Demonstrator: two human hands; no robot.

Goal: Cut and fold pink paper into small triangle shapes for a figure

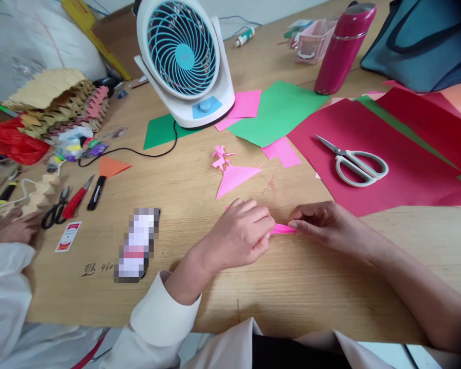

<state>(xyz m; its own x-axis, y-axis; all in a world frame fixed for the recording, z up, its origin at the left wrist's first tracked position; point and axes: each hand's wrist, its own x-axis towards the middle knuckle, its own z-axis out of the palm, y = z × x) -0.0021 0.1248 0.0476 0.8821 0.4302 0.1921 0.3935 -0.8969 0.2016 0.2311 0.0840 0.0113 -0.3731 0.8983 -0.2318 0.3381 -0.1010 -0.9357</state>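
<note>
A narrow strip of folded pink paper (284, 229) lies between my two hands, low over the wooden table. My left hand (240, 230) is closed around its left end, which the fingers hide. With thumb and forefinger, my right hand (322, 225) pinches the right tip. Just beyond them are a folded pink paper triangle (236, 179) and small pink paper cut-outs (221, 157). White-handled scissors (355, 163) rest on a large dark red sheet (330, 128) to the right.
A white and blue fan (186, 56) stands at the back, near green paper (282, 115). A magenta flask (346, 48) is back right. On the left lie a phone (137, 245), black scissors (56, 210), a red-handled knife (77, 199) and a co-worker's hand (13, 228).
</note>
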